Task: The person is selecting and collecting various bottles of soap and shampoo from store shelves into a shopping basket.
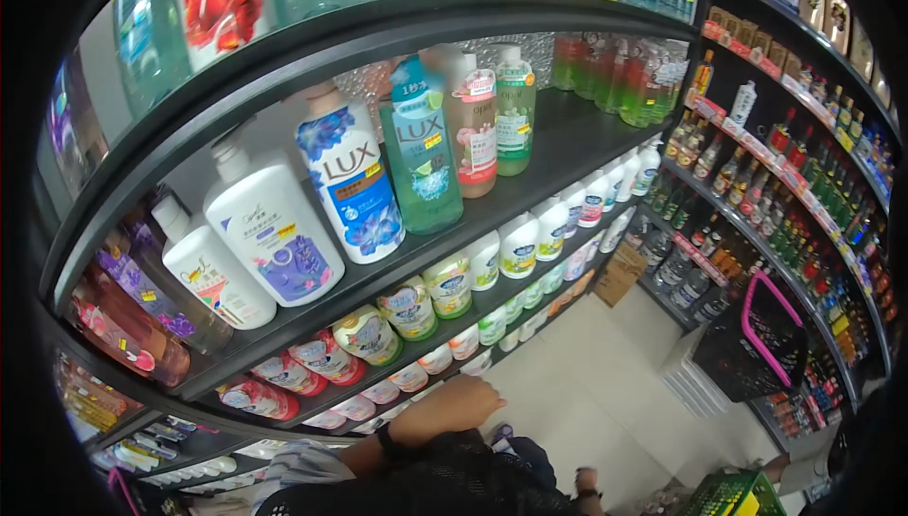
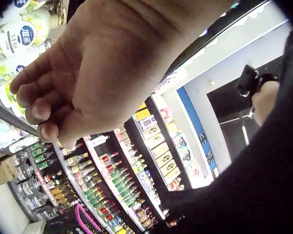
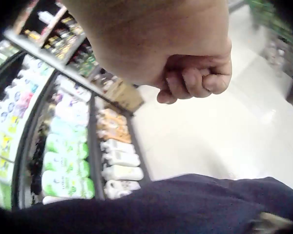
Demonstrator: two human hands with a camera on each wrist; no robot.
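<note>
Left hand (image 1: pixel 461 404): fingers curled, nothing seen held | bottle row (image 1: pixel 412 376): set upright, low in the shelving (image 1: pixel 544 152), just ahead of its knuckles; left hand nearer | right hand (image 1: pixel 587 481): clenched, empty, well apart, held low.

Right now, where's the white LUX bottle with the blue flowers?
In the head view, the white LUX bottle stands on the second shelf down, left of centre, between the purple-flowered pump bottle and the green LUX bottle, above the left hand.
</note>
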